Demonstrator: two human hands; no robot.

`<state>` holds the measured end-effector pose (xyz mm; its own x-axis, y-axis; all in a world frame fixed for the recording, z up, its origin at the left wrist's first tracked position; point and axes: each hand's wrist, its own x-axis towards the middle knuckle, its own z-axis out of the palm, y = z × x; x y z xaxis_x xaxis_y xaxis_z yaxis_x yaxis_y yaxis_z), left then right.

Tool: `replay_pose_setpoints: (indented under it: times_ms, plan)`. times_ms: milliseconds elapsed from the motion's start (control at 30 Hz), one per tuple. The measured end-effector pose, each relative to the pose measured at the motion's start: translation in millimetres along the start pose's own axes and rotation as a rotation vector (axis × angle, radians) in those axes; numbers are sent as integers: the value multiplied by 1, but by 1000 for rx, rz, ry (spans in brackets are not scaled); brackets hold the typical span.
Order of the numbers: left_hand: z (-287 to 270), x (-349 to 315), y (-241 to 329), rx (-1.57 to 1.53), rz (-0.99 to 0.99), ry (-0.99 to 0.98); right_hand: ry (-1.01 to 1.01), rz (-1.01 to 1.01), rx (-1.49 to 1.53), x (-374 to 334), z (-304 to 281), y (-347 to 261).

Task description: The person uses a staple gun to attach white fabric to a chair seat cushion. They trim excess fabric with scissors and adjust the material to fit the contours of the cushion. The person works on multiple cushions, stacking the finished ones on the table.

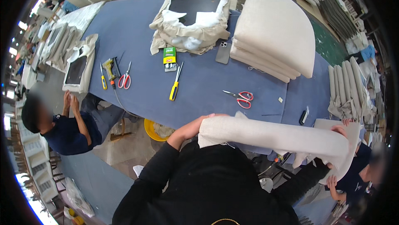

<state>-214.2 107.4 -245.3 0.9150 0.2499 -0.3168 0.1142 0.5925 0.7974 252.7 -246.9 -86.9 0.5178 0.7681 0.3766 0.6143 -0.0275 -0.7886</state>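
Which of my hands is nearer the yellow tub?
Left. Your left hand is right of the yellow tub; your right hand is farther right, at the far end of the padded piece.

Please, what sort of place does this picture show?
Probably an upholstery workshop: a beige padded piece is being held, beige panels are stacked on the blue table, and scissors lie there too.

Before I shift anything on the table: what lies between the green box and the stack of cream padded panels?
In the head view, a grey phone lies between the box and the stack, on the blue tabletop.
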Motion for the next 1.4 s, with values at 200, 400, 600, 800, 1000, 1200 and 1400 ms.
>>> replay_pose_setpoints:
  times_ms: [200,400,600,800,1000,1200,1400]
  plan:
    - [-54,66,-101,761,-92,29,117,157,399,-61,31,33]
    - [-28,180,-106,1035,-62,-36,4,-112,343,-80,36,2]
    - [-32,281,-127,1800,82,266,107,-95,267,-120,29,-12]
    - [-23,305,-85,1778,-141,-75,219,-82,348,-212,-3,5]
    - [-44,291,-99,1836,107,-222,290,70,447,-241,-24,17]
    - [-58,238,-120,1572,48,-48,419,83,411,-199,7,-4]
    - [-118,109,-87,1234,-187,307,314,-56,461,-159,30,-11]
